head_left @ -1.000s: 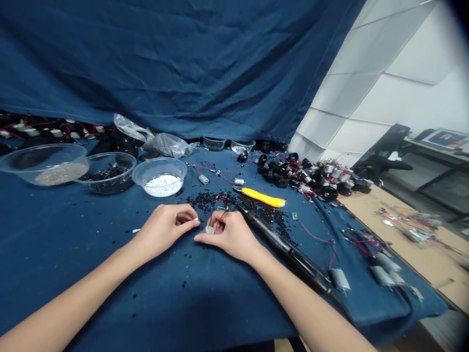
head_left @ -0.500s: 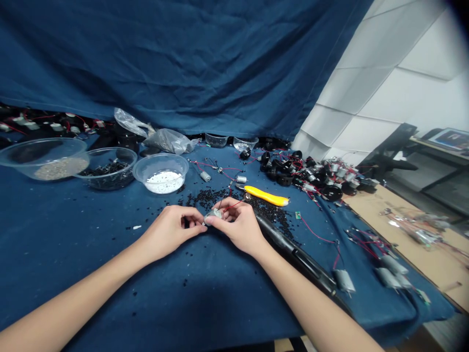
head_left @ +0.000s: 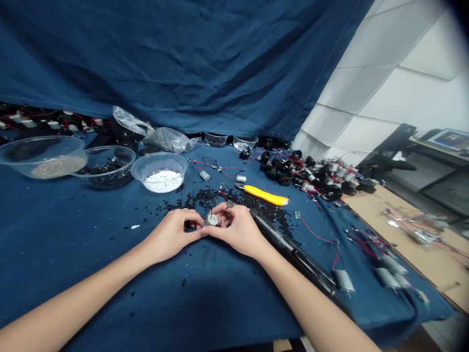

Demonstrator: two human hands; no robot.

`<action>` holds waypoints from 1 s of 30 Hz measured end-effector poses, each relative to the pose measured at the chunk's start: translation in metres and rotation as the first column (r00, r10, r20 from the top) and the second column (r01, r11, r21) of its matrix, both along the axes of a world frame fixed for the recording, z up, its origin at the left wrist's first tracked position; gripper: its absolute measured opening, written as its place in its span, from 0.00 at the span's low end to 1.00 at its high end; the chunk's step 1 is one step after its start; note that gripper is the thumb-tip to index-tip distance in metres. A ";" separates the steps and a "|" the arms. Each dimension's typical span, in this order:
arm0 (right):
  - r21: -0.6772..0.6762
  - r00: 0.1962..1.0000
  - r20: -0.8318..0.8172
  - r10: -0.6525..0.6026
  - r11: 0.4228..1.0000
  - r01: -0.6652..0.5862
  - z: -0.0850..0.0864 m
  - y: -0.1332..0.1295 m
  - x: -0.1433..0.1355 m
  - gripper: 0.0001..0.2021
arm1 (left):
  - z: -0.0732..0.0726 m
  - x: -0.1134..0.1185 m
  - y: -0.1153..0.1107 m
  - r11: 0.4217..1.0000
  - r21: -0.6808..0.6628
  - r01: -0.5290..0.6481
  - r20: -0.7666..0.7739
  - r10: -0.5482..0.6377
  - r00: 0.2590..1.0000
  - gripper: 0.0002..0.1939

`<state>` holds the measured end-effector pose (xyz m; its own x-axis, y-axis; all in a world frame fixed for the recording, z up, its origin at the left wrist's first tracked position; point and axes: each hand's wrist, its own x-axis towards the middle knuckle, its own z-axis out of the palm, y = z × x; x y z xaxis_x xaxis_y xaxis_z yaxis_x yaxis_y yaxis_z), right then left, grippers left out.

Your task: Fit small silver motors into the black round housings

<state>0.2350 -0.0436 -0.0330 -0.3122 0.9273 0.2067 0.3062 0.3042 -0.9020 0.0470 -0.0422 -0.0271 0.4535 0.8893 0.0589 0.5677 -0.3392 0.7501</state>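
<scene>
A small wired electric motor [head_left: 212,220] with a pale round end is between my hands, over the blue cloth. My right hand [head_left: 238,229] is closed around it, thumb in front and fingers behind. My left hand [head_left: 178,230] is closed too, its thumb and fingertips pinching at the motor's left side; anything smaller between them is hidden. Red and dark wires rise from the motor to a small circuit board [head_left: 229,204] just above my right fingers. Behind lie many small black pieces [head_left: 208,198] and a yellow-handled tool [head_left: 266,195].
A black electric screwdriver [head_left: 293,252] lies beside my right forearm. At left stand a bowl of white pieces [head_left: 160,164], a bowl of black parts [head_left: 110,182] and a wide clear bowl [head_left: 22,154]. Wired motors [head_left: 343,281] lie at right, before a black parts heap [head_left: 282,173].
The motor has turned in my fingers, so its pale end now faces up and its wires stand more upright. Both hands stay close together in nearly the same place.
</scene>
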 end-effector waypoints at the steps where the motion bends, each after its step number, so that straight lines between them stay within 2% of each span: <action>1: 0.001 1.000 0.019 0.010 1.000 -0.010 0.000 0.000 0.001 0.11 | -0.001 0.000 0.001 1.000 0.007 0.004 -0.006 -0.004 1.000 0.11; 10: 0.029 0.992 0.127 0.014 0.999 -0.017 0.001 -0.002 0.002 0.10 | -0.001 0.001 0.000 0.999 0.031 0.012 -0.064 -0.010 0.998 0.10; 30: 0.044 0.982 0.185 -0.041 0.998 0.033 0.002 -0.011 -0.006 0.12 | -0.005 -0.001 0.002 0.999 0.020 0.030 -0.050 -0.029 0.998 0.09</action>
<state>0.2295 -0.0541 -0.0310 -0.3141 0.9309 0.1864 0.4789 0.3249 -0.8156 0.0459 -0.0403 -0.0325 0.4827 0.8741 0.0543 0.5931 -0.3719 0.7141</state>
